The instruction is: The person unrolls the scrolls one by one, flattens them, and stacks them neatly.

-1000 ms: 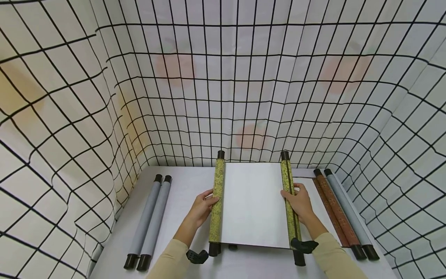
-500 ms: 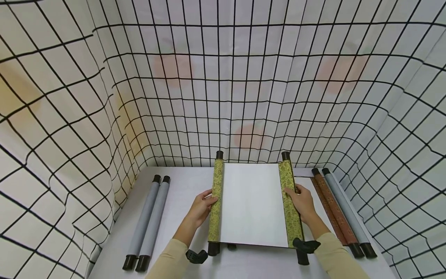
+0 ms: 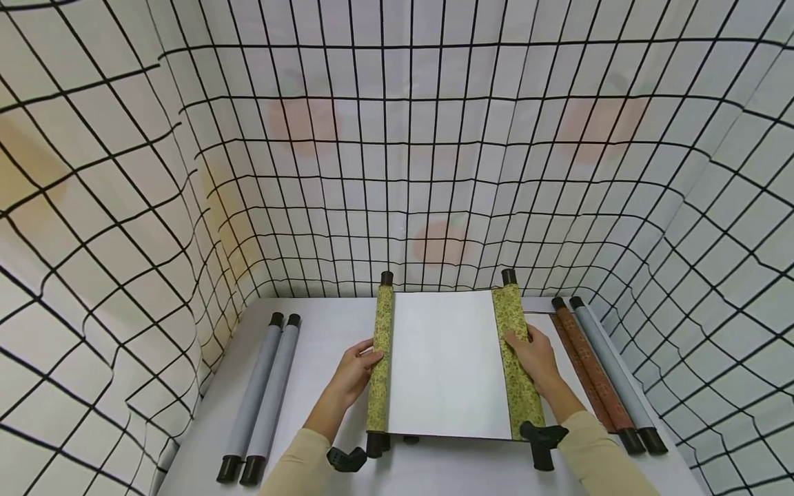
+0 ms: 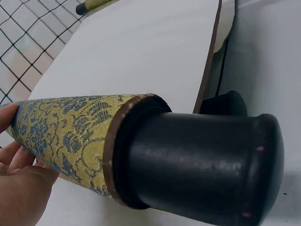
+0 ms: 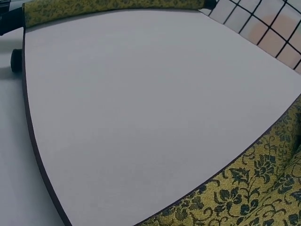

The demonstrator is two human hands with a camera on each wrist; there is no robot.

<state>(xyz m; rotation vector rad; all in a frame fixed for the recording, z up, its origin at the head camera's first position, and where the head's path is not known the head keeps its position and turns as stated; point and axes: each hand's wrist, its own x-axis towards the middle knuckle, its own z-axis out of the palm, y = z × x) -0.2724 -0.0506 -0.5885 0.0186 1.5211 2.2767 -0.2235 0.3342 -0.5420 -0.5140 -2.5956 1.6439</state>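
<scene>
In my head view the scroll [image 3: 449, 375] is part unrolled, its left roll [image 3: 379, 358] and right roll [image 3: 518, 365] running away from me, long axes pointing to the back grid [image 3: 422, 162] and leaning slightly inward at the far ends. The white sheet [image 3: 446, 344] spans the gap, above the table [image 3: 329, 337] and between the two hands. The left hand [image 3: 355, 370] pinches the left roll around mid-length, from the outside; the right hand [image 3: 537, 358] grips the right roll likewise, thumb on top. A grey pair [image 3: 273, 396] lies well apart on the left; a brown roll [image 3: 593, 370] and a grey roll [image 3: 614, 372] lie on the right.

My left wrist view shows thumb and fingers around the left roll, whose black knob [image 4: 202, 165] points toward the view's right.

My right wrist view is mostly sheet, left roll across the top, flowered right roll at lower right; from here I can't tell that hand's grip.
</scene>
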